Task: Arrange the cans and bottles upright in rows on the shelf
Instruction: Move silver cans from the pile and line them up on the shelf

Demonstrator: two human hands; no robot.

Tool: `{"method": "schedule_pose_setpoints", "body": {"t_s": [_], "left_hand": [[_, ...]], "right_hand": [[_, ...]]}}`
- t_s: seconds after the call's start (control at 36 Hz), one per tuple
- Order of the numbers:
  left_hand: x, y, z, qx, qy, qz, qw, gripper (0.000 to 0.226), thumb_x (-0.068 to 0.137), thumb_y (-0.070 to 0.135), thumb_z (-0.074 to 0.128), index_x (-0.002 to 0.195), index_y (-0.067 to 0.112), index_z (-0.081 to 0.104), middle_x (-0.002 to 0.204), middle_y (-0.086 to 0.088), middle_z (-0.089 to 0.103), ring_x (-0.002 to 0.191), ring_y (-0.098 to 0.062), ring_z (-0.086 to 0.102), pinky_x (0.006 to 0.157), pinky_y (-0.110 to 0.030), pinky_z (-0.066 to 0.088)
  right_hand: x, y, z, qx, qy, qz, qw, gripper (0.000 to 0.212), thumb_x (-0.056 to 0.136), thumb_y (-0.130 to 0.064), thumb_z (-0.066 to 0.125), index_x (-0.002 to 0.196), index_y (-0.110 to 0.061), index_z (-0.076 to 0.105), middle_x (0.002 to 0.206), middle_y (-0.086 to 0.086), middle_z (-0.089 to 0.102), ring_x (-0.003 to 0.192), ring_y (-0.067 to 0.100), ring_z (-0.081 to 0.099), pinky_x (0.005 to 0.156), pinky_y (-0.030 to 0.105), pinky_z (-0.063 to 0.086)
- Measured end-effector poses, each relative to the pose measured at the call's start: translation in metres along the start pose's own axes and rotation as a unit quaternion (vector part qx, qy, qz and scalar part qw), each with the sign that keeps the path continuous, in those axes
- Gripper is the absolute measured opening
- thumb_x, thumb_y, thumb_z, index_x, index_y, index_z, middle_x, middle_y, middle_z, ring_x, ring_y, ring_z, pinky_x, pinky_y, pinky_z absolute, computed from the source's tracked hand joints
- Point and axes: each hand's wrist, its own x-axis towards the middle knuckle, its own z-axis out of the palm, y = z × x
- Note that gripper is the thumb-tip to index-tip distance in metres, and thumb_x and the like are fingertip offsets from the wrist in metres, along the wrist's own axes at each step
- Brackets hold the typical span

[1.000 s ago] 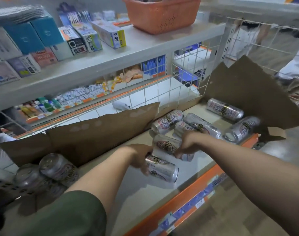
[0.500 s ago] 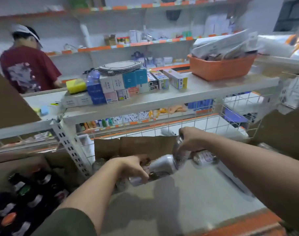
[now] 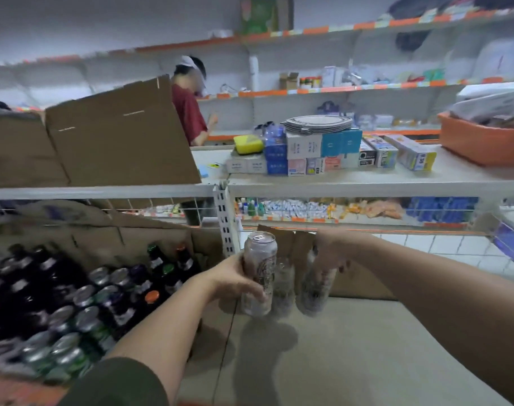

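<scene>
My left hand grips a silver can upright, just above the grey shelf. My right hand holds a second silver can from the top, also upright; it is blurred. A third blurred silver can stands between the two. On the shelf section to the left stand rows of upright dark bottles and green and silver cans.
Brown cardboard lines the shelf's back behind the cans. A white slotted upright post divides the two sections. An upper shelf carries boxes and an orange basket. A person in a red shirt stands behind the shelving.
Both hands lifted cans lying on the shelf, carried them left and turned them upright. The camera swung up and left, bringing the bottle rows into view.
</scene>
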Motion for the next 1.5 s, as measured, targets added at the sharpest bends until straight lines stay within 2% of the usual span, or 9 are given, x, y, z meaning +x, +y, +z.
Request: {"method": "schedule_pose_setpoints", "body": {"t_s": [0.11, 0.31, 0.5, 0.69, 1.06, 1.19, 1.28, 1.36, 1.5], "left_hand": [[-0.006, -0.022, -0.008, -0.022, 0.026, -0.002, 0.999, 0.100, 0.055, 0.023, 0.102, 0.141, 0.024, 0.050, 0.126, 0.005, 0.070, 0.114, -0.008, 0.067, 0.102, -0.037, 0.054], [-0.011, -0.033, -0.005, -0.040, 0.021, -0.042, 0.998, 0.082, 0.069, 0.017, 0.094, 0.135, 0.033, 0.047, 0.124, 0.004, 0.067, 0.107, -0.015, 0.068, 0.070, -0.032, 0.061], [0.010, -0.048, -0.004, 0.065, 0.010, -0.038, 0.997, 0.079, 0.052, 0.018, 0.097, 0.123, 0.028, 0.062, 0.115, 0.010, 0.073, 0.109, -0.010, 0.068, 0.099, -0.036, 0.056], [0.028, -0.064, 0.000, 0.123, -0.022, -0.025, 0.992, 0.076, 0.059, 0.006, 0.095, 0.126, 0.021, 0.061, 0.113, 0.010, 0.069, 0.109, -0.009, 0.065, 0.087, -0.016, 0.052], [0.056, -0.093, 0.011, 0.167, -0.044, -0.033, 0.985, 0.092, 0.049, 0.013, 0.098, 0.132, 0.027, 0.061, 0.124, 0.009, 0.069, 0.114, -0.012, 0.063, 0.100, -0.029, 0.052], [0.058, -0.081, 0.006, 0.155, -0.055, -0.019, 0.986, 0.060, 0.066, 0.009, 0.085, 0.121, 0.022, 0.064, 0.116, 0.000, 0.071, 0.110, -0.020, 0.065, 0.097, -0.036, 0.055], [0.056, -0.069, 0.008, 0.182, -0.064, 0.017, 0.981, 0.036, 0.070, 0.014, 0.081, 0.097, 0.028, 0.063, 0.095, 0.009, 0.069, 0.097, -0.013, 0.065, 0.085, -0.029, 0.057], [0.056, -0.064, 0.007, 0.196, -0.042, 0.019, 0.980, 0.046, 0.067, 0.022, 0.087, 0.106, 0.030, 0.064, 0.103, 0.007, 0.072, 0.101, -0.014, 0.067, 0.090, -0.036, 0.058], [0.057, -0.063, 0.003, 0.223, -0.016, 0.018, 0.975, 0.067, 0.063, 0.026, 0.090, 0.123, 0.027, 0.060, 0.116, 0.005, 0.069, 0.109, -0.017, 0.065, 0.094, -0.034, 0.054]], "right_hand": [[0.013, -0.014, 0.014, -0.024, -0.017, -0.030, 0.999, 0.071, 0.032, -0.051, 0.087, 0.095, -0.022, 0.072, 0.082, 0.003, 0.072, 0.061, 0.025, 0.073, 0.048, 0.031, 0.057], [0.007, -0.035, 0.022, -0.026, -0.006, -0.010, 1.000, 0.056, 0.053, -0.048, 0.089, 0.093, -0.013, 0.071, 0.067, 0.003, 0.070, 0.051, 0.022, 0.069, 0.045, 0.028, 0.055], [0.023, -0.040, 0.040, -0.047, 0.015, -0.021, 0.999, 0.042, 0.061, -0.046, 0.086, 0.077, -0.015, 0.063, 0.076, 0.003, 0.069, 0.067, 0.023, 0.070, 0.057, 0.032, 0.058], [0.028, -0.044, 0.063, -0.057, 0.037, -0.075, 0.995, 0.031, 0.080, -0.035, 0.070, 0.094, -0.014, 0.052, 0.096, 0.008, 0.065, 0.088, 0.032, 0.062, 0.069, 0.036, 0.053], [0.048, -0.046, 0.101, 0.023, 0.018, -0.051, 0.998, 0.082, 0.081, -0.021, 0.079, 0.146, -0.013, 0.030, 0.129, 0.013, 0.054, 0.089, 0.022, 0.044, 0.080, 0.029, 0.042], [0.052, -0.045, 0.105, 0.020, 0.015, -0.036, 0.999, 0.061, 0.080, -0.023, 0.079, 0.118, -0.022, 0.032, 0.091, 0.000, 0.052, 0.077, 0.023, 0.051, 0.065, 0.032, 0.043], [0.049, -0.050, 0.102, 0.029, 0.014, -0.042, 0.999, 0.071, 0.082, -0.024, 0.076, 0.136, -0.018, 0.029, 0.104, -0.001, 0.054, 0.091, 0.021, 0.048, 0.068, 0.025, 0.042], [0.048, -0.051, 0.101, 0.034, 0.012, -0.043, 0.998, 0.079, 0.082, -0.025, 0.075, 0.141, -0.014, 0.024, 0.116, 0.006, 0.058, 0.086, 0.022, 0.048, 0.093, 0.037, 0.047], [0.044, -0.044, 0.101, 0.069, 0.034, -0.053, 0.996, 0.088, 0.076, -0.019, 0.082, 0.139, -0.012, 0.021, 0.107, 0.013, 0.063, 0.080, 0.026, 0.052, 0.067, 0.031, 0.041]]}}
